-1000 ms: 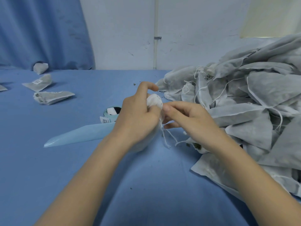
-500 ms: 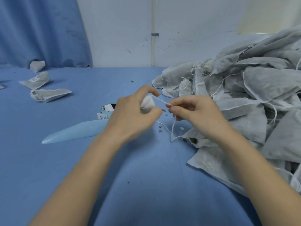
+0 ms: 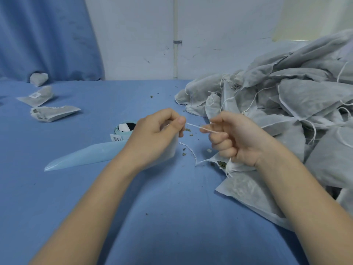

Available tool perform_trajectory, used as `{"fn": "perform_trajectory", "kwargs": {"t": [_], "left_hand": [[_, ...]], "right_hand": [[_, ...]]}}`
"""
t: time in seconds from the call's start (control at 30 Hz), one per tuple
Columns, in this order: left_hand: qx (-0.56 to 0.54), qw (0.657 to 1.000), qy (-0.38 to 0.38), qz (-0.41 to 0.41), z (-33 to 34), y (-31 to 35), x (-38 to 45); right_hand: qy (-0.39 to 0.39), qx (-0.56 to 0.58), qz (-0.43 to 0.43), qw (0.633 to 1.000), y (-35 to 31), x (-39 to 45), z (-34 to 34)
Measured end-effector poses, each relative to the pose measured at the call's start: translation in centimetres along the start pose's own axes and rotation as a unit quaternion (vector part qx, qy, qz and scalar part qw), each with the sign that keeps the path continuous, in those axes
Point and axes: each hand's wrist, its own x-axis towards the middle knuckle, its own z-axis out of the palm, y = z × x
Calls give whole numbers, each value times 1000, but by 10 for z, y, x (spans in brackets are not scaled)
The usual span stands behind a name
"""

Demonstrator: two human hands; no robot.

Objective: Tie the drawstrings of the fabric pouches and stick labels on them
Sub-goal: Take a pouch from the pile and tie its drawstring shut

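My left hand (image 3: 154, 132) grips the gathered neck of a white fabric pouch (image 3: 168, 152), most of it hidden under my palm. From that neck a white drawstring (image 3: 193, 125) runs taut to my right hand (image 3: 235, 138), which pinches it between thumb and curled fingers. A second loose string (image 3: 191, 152) trails down onto the blue cloth. A roll of labels (image 3: 125, 129) lies just behind my left hand, its pale blue backing strip (image 3: 84, 155) running out to the left.
A big heap of grey pouches (image 3: 286, 104) with loose strings fills the right side, some under my right wrist. Three pouches lie at the far left (image 3: 53, 112), one with a label (image 3: 36, 95). Dried herb crumbs (image 3: 184, 152) dot the blue tablecloth (image 3: 172, 217).
My hands have drawn apart, pulling the drawstring taut between them. The pouch's neck, open and puffy a second ago, is now bunched inside my left fist.
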Motion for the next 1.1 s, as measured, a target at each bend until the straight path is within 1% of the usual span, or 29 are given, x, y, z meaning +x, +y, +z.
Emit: {"fn": "perform_trajectory", "kwargs": {"t": [0.03, 0.07, 0.13, 0.17, 0.23, 0.3, 0.37, 0.43, 0.5, 0.53, 0.57, 0.63, 0.7, 0.73, 0.83, 0.9, 1.0, 1.1], "left_hand": [[0, 1000, 3, 7, -1, 0, 0], [-8, 1000, 5, 12, -2, 1, -1], [-52, 998, 4, 20, -1, 4, -2], [-95, 995, 5, 16, 1, 5, -3], [-217, 976, 17, -5, 9, 8, -4], [-290, 957, 30, -14, 16, 10, -4], [-297, 954, 50, -7, 22, 9, -4], [-263, 961, 84, 4, 24, 6, -3], [-227, 966, 127, 11, 25, 5, -3], [-207, 967, 147, 18, 25, 4, -3], [-187, 968, 164, 25, 26, 3, -4], [-150, 970, 187, 37, 24, 2, -6], [-114, 972, 200, 42, 23, 1, -7], [-92, 974, 204, 45, 24, 0, -8], [-69, 975, 207, 45, 28, 1, -10], [-79, 974, 212, 32, 29, 0, -8], [-76, 975, 206, 26, 28, -1, -8], [-77, 977, 199, 16, 28, -2, -7]], "right_hand": [[-22, -3, 2, 1000, 0, -3, 3], [-44, 23, -9, 999, -1, -5, 5], [-61, 127, -55, 988, -2, -7, 11], [-59, 188, -78, 977, 0, -6, 14], [-58, 287, -112, 950, 3, -5, 22], [-61, 347, -139, 925, 6, -4, 29], [-68, 382, -164, 907, 6, -4, 33], [-71, 392, -184, 899, 6, -4, 35], [-68, 361, -203, 908, 8, -2, 36], [-66, 323, -213, 920, 10, -1, 36], [-63, 267, -224, 935, 11, 0, 36], [-65, 114, -252, 959, 13, 0, 37], [-63, -26, -265, 962, 13, -1, 38], [-57, -77, -264, 960, 13, -1, 38], [-33, -188, -263, 946, 12, -2, 39], [-17, -241, -264, 934, 12, -2, 37], [-15, -274, -252, 928, 12, -2, 35], [36, -281, -267, 921, 15, 0, 36]]}}
